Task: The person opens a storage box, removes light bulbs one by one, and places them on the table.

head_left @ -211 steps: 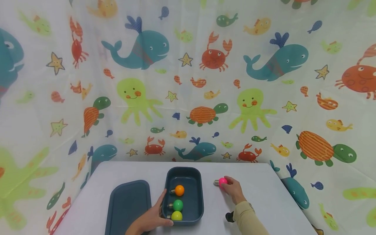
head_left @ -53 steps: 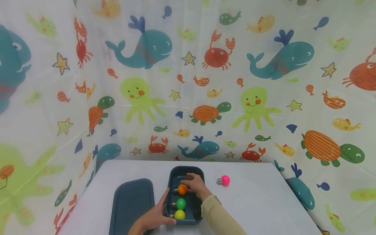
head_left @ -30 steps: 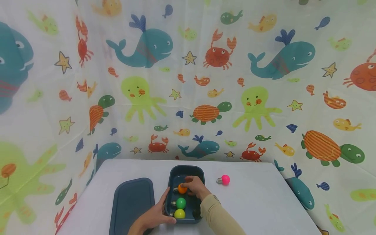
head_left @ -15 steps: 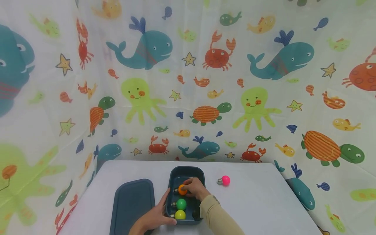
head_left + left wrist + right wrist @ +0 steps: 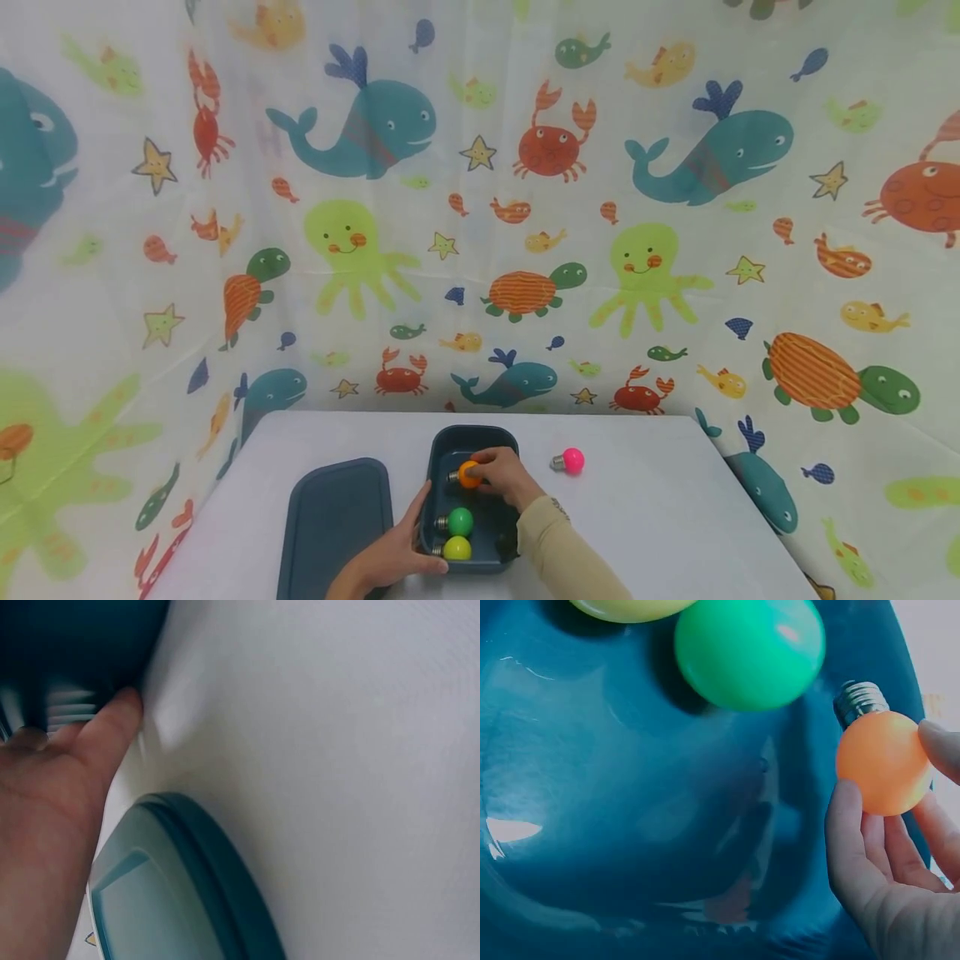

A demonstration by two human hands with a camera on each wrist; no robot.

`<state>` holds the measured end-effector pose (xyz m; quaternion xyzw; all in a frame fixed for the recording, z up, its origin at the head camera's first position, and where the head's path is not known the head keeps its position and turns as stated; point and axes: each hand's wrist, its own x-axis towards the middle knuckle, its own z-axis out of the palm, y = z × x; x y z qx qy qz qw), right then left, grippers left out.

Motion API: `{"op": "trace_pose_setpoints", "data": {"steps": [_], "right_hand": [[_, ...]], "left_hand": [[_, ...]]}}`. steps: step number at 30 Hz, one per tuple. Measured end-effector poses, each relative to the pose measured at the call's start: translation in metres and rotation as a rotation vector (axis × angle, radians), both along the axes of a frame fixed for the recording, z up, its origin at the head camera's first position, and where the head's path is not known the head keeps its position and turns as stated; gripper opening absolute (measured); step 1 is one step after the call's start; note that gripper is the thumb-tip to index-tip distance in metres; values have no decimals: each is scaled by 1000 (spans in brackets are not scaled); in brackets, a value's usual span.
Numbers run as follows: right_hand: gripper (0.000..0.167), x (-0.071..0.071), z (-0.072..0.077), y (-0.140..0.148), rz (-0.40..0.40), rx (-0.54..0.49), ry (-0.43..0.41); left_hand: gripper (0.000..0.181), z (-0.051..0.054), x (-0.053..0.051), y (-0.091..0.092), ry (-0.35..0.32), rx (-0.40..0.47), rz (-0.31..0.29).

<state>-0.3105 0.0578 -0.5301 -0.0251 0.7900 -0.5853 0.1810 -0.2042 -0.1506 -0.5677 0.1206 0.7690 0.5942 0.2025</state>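
Note:
A round orange light bulb [image 5: 468, 474] with a metal screw base is pinched by my right hand [image 5: 504, 475] inside the dark blue box [image 5: 475, 567]. In the right wrist view thumb and fingertips close on the sides of the orange bulb [image 5: 883, 763]. A green bulb [image 5: 460, 522] and a yellow bulb [image 5: 457, 548] lie nearer in the same box. With thumb and index finger spread, my left hand [image 5: 393, 552] braces the box's near left corner. The left wrist view has the index finger lying straight against the box [image 5: 90, 637]; its other fingertips are partly hidden.
The dark blue lid [image 5: 335, 521] lies on the white table [image 5: 630, 508], left of the box. Right of the box rests a pink bulb [image 5: 573, 461]. A patterned curtain [image 5: 480, 208] stands behind the table.
My right hand has left the pink bulb, reached into the box and taken hold of the orange bulb. The orange bulb has shifted slightly away from the green one. My left hand stays put.

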Motion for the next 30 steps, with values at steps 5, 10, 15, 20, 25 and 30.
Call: {"op": "trace_pose_setpoints", "data": {"steps": [5, 10, 15, 20, 25, 30], "right_hand": [[35, -2, 4, 6, 19, -34, 20], [38, -1, 8, 10, 39, -57, 29], [38, -1, 7, 16, 41, -76, 49], [39, 0, 10, 21, 44, -92, 46], [41, 0, 17, 27, 34, -104, 36], [45, 0, 23, 33, 24, -111, 35]], "left_hand": [[114, -1, 0, 0, -2, 11, -6], [115, -1, 1, 0, -1, 10, -5], [115, -1, 0, 1, -4, 13, -9], [114, 0, 0, 3, -13, 4, -6], [114, 2, 1, 3, -15, 9, -10], [115, 3, 0, 2, -19, 24, -11]]}}
